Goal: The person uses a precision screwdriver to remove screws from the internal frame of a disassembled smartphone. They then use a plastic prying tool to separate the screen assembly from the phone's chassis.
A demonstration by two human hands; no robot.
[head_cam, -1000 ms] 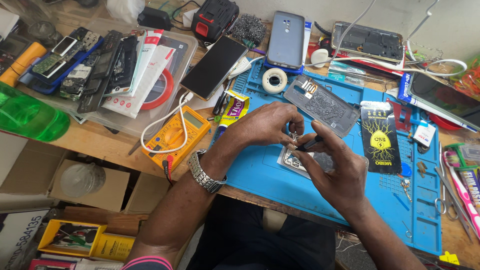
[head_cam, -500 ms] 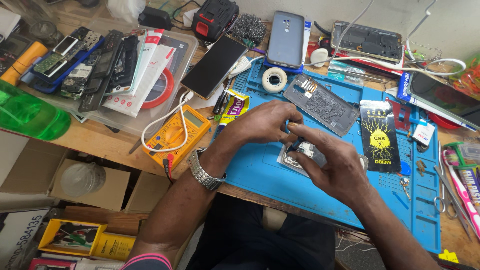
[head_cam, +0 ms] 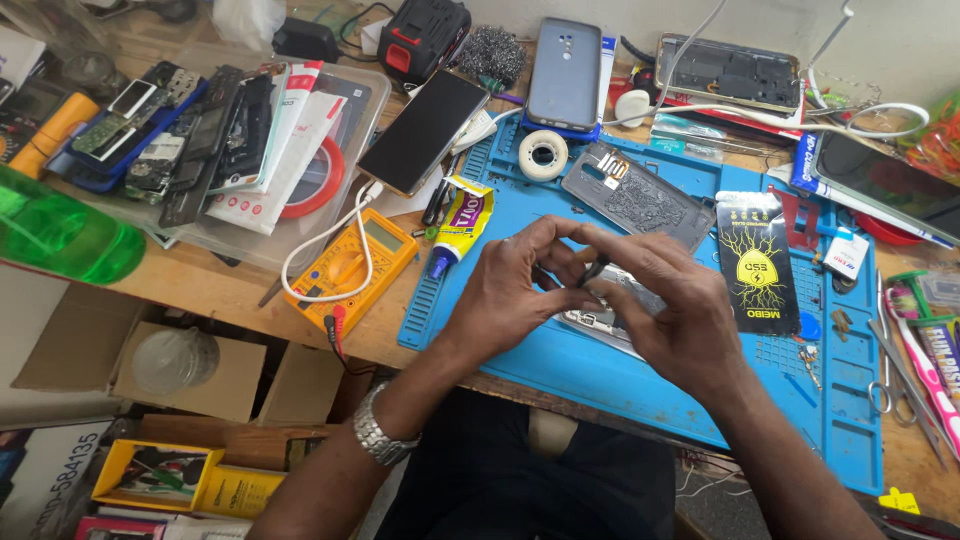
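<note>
An opened phone frame (head_cam: 612, 325) lies on a blue work mat (head_cam: 560, 375), mostly covered by my hands. My left hand (head_cam: 515, 295) curls over its left end, thumb and fingertips pressed on the frame. Just to the right, my right hand (head_cam: 675, 315) pinches a thin dark tool (head_cam: 594, 270) between thumb and forefinger. The tool's tip points down at the frame, between the fingertips of both hands. What the tip touches is hidden.
On the mat lie a grey back cover (head_cam: 635, 200), a black pouch (head_cam: 757, 262), a tape roll (head_cam: 543, 155) and a glue tube (head_cam: 460, 225). A yellow multimeter (head_cam: 350, 265) sits to the left, with phones (head_cam: 425, 130) behind it. Scissors and tweezers (head_cam: 890, 370) lie at the right.
My right hand has moved left and closed in on my left hand over the phone frame. The dark tool now stands steeper between the fingertips. My left hand has barely shifted.
</note>
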